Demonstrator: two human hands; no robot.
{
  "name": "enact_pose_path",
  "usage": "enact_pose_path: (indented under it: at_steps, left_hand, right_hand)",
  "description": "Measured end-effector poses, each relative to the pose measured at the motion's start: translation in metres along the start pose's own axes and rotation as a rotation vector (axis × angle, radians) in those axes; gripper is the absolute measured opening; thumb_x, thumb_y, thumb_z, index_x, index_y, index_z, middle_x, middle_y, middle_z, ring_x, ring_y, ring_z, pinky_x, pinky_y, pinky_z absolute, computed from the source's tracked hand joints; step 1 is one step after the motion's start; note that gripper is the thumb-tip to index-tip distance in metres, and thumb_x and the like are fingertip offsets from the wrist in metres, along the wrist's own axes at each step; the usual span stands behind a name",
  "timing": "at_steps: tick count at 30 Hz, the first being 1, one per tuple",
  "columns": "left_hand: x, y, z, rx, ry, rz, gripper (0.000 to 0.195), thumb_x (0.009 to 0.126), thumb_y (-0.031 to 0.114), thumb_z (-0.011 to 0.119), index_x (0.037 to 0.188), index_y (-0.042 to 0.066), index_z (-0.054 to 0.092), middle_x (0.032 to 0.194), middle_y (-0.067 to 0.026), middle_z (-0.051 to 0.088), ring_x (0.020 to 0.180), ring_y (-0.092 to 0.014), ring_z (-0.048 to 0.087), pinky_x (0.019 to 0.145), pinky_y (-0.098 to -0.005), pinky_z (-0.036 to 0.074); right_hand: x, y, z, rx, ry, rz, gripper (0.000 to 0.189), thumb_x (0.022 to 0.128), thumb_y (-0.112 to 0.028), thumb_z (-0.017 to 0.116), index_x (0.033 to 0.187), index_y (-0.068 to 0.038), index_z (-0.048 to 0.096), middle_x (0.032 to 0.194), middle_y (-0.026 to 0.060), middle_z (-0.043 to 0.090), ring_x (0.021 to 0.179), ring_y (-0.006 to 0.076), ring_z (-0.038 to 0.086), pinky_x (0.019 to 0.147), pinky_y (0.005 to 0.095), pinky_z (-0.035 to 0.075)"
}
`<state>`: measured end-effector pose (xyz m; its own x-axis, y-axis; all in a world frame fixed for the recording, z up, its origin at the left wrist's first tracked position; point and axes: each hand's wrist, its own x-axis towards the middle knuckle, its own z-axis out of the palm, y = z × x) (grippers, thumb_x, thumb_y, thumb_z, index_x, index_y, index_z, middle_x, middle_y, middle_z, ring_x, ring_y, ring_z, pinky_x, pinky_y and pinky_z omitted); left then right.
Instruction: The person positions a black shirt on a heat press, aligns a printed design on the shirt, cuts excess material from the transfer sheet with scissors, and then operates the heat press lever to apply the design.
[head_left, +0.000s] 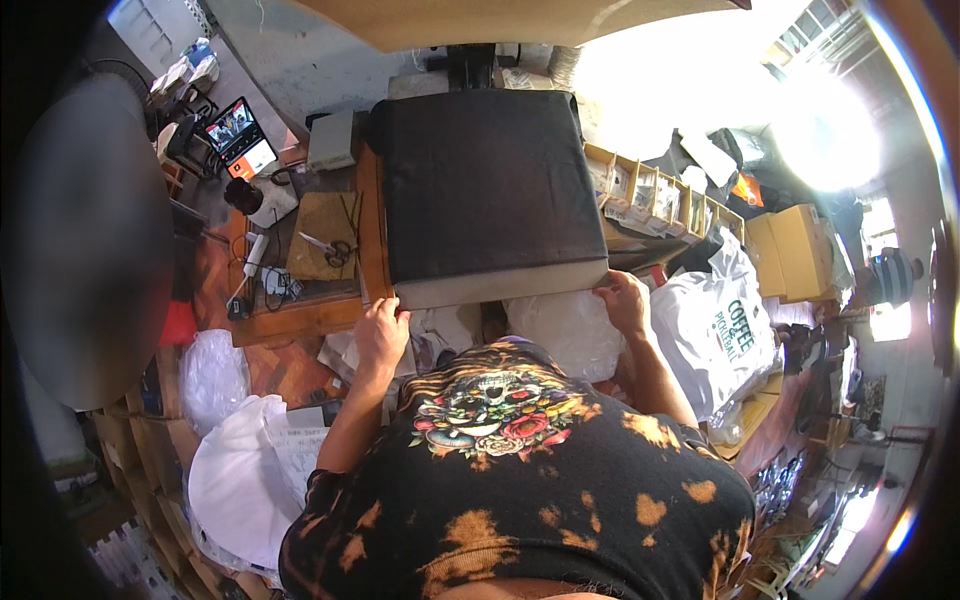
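Note:
A black cloth (487, 180) lies spread nearly flat over a broad square platen in front of me. Along its near side runs a pale grey strip (502, 285); whether that is cloth or the platen's own edge, I cannot tell. My left hand (381, 334) pinches the strip's near left corner between thumb and fingers. At the opposite corner, my right hand (626, 300) grips in the same way. Both arms reach forward, about a platen's width apart. Above the far side hangs a large tan panel (525, 19), only partly in view.
Scissors (330, 247) lie on a brown board on the wooden table (300, 322) at left, near a tablet (241, 139). A partitioned wooden rack (660, 195), a printed white bag (712, 330) and cardboard boxes (791, 251) stand right. White cloth (236, 480) lies lower left. Another person (889, 277) is far right.

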<state>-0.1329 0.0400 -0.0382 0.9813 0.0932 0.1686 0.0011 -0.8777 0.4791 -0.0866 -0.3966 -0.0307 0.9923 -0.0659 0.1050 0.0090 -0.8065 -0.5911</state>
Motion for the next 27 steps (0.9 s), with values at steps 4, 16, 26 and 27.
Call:
enact_pose_path:
  at_steps: [4, 16, 26, 27]
  left_hand:
    - [-0.001, -0.006, 0.006, -0.024, 0.018, -0.007, 0.022, 0.079, 0.012, 0.076, 0.097, 0.002, 0.069, 0.095, -0.0156, 0.072, 0.088, -0.037, 0.069, 0.077, -0.0427, 0.056]
    - [0.06, -0.065, 0.005, -0.912, -0.234, -0.574, 0.037, 0.097, 0.048, 0.063, 0.1, 0.011, 0.068, 0.083, 0.0025, 0.065, 0.072, -0.009, 0.06, 0.067, -0.0277, 0.051]
    - [0.062, -0.069, 0.023, -1.331, -0.274, -0.802, 0.022, 0.091, 0.022, 0.076, 0.106, 0.01, 0.066, 0.089, -0.001, 0.065, 0.076, -0.014, 0.065, 0.066, -0.0295, 0.056]
    - [0.06, -0.067, 0.021, -1.435, -0.256, -0.809, 0.02, 0.092, 0.02, 0.074, 0.105, 0.008, 0.066, 0.091, -0.002, 0.065, 0.078, -0.015, 0.066, 0.068, -0.0298, 0.058]
  right_hand:
    - [0.0, 0.002, 0.004, -0.028, 0.036, -0.027, 0.036, 0.069, -0.012, 0.082, 0.102, -0.001, 0.071, 0.081, 0.0152, 0.067, 0.075, 0.0315, 0.065, 0.071, 0.0402, 0.052]
    - [0.056, 0.038, -0.012, 1.043, -0.302, 0.691, 0.04, 0.1, -0.048, 0.058, 0.098, -0.009, 0.066, 0.085, 0.0019, 0.066, 0.073, 0.0116, 0.058, 0.064, 0.0247, 0.046]
    - [0.07, 0.068, 0.026, 1.474, -0.235, 0.597, 0.014, 0.099, -0.015, 0.061, 0.109, -0.006, 0.066, 0.096, 0.0026, 0.07, 0.08, 0.0137, 0.062, 0.074, 0.028, 0.052]
    - [0.07, 0.067, 0.024, 1.562, -0.254, 0.579, 0.016, 0.099, -0.012, 0.059, 0.111, -0.004, 0.065, 0.098, 0.0025, 0.069, 0.083, 0.0132, 0.063, 0.076, 0.0277, 0.052]
